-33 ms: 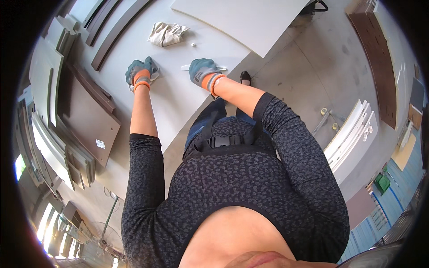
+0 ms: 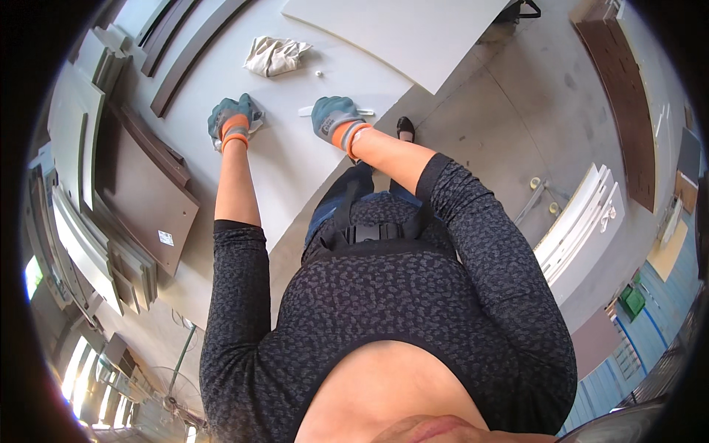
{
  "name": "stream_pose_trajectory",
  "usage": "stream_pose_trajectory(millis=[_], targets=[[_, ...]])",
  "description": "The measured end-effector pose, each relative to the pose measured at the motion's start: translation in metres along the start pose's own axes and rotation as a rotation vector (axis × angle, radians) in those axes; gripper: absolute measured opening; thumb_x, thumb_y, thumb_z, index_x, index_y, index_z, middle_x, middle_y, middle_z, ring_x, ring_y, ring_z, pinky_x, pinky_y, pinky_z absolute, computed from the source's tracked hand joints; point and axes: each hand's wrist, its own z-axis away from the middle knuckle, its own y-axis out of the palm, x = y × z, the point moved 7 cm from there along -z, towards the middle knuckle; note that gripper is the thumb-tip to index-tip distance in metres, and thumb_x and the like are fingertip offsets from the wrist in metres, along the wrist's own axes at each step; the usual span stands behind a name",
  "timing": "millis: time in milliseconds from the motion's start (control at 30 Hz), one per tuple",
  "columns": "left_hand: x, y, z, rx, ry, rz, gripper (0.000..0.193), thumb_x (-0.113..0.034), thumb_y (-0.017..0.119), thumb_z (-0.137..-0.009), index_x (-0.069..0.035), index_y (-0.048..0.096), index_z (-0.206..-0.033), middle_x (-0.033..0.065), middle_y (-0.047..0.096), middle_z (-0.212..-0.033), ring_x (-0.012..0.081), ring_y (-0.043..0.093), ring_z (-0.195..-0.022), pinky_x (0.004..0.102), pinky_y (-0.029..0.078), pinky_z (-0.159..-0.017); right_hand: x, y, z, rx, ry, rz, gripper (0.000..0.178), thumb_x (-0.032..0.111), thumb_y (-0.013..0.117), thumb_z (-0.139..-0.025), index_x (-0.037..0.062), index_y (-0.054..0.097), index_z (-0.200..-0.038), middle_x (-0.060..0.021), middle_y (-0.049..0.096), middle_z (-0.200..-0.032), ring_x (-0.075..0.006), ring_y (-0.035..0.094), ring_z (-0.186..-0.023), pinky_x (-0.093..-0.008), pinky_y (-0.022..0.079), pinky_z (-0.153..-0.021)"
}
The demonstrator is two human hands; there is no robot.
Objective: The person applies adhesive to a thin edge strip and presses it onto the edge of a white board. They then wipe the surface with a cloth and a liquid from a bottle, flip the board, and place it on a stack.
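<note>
1. Under my gloved fingers, at about twelve o'clock from my chest, lies the pale grey flat board panel point(image 2: 295, 159) I am leaning over.
2. My left hand point(image 2: 233, 118), in a teal knit glove with an orange cuff, presses down on a small crumpled whitish rag point(image 2: 255, 124); the fingers curl over it, clenched on the cloth as far as I can judge.
3. My right hand point(image 2: 334, 118), gloved the same, rests on the panel with fingers bent. A thin white stick-like piece point(image 2: 365, 112) pokes out at three o'clock from the glove and again at nine o'clock, so its long axis runs left to right across my reach. I cannot tell whether the fingers grip it or merely lie over it.
4. A tiny white fitting point(image 2: 318, 73) sits at twelve o'clock from the right hand, nearer that hand than the left.
5. Farther out, at eleven o'clock, a bunched beige cloth point(image 2: 275, 55) lies on the same panel.
6. Beyond, a second pale panel point(image 2: 399, 33) overlaps the top edge; dark brown boards point(image 2: 144, 196) stack at nine o'clock.
</note>
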Motion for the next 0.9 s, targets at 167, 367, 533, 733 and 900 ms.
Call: stream_pose_trajectory(millis=[167,367,533,733,900], targets=[[-0.002,-0.008,0.011,-0.373,0.153,0.296,0.055,-0.054,0.071,-0.086,-0.008,0.075,-0.116,0.0200,0.067,-0.128,0.0389,0.063,-0.120,0.0461,0.050,-0.104,-0.015,-0.003,-0.006,-0.105,0.015,-0.228,0.023,0.019,0.060,-0.092,0.0048,0.078,-0.096,-0.0199,0.076,-0.096,-0.0344,0.076,-0.085,-0.0502,0.059,-0.067],[0.022,-0.034,0.051,-0.700,0.050,0.384,0.046,-0.047,0.078,-0.080,-0.009,0.075,-0.107,0.0180,0.068,-0.119,0.0374,0.063,-0.110,0.0460,0.050,-0.098,-0.043,-0.032,0.030,-0.197,0.092,-0.229,0.021,0.015,0.055,-0.093,0.0111,0.071,-0.106,-0.0159,0.073,-0.110,-0.0339,0.073,-0.101,-0.0518,0.059,-0.082],[0.032,-0.028,0.064,-0.542,-0.135,0.355,0.050,-0.051,0.078,-0.080,-0.009,0.075,-0.108,0.0181,0.068,-0.118,0.0368,0.064,-0.111,0.0456,0.051,-0.099,-0.043,-0.030,0.054,-0.226,0.197,-0.408,0.027,0.015,0.057,-0.090,0.0094,0.066,-0.115,-0.0217,0.071,-0.107,-0.0402,0.072,-0.096,-0.0540,0.058,-0.083],[0.015,-0.035,0.071,-0.159,-0.149,0.399,0.057,-0.061,0.063,-0.088,-0.008,0.080,-0.101,0.0197,0.075,-0.110,0.0364,0.070,-0.105,0.0447,0.052,-0.097,-0.052,-0.017,0.098,-0.404,0.207,-0.620,0.027,0.011,0.059,-0.088,0.0061,0.066,-0.114,-0.0251,0.070,-0.105,-0.0465,0.069,-0.090,-0.0545,0.057,-0.079],[0.002,-0.016,0.065,0.001,-0.139,0.171,0.063,-0.067,0.060,-0.089,-0.009,0.081,-0.098,0.0190,0.077,-0.106,0.0384,0.072,-0.104,0.0462,0.051,-0.100,-0.050,-0.021,0.105,-0.429,0.155,-0.682,0.027,0.009,0.058,-0.089,0.0050,0.068,-0.114,-0.0252,0.070,-0.106,-0.0449,0.069,-0.092,-0.0522,0.057,-0.080]])
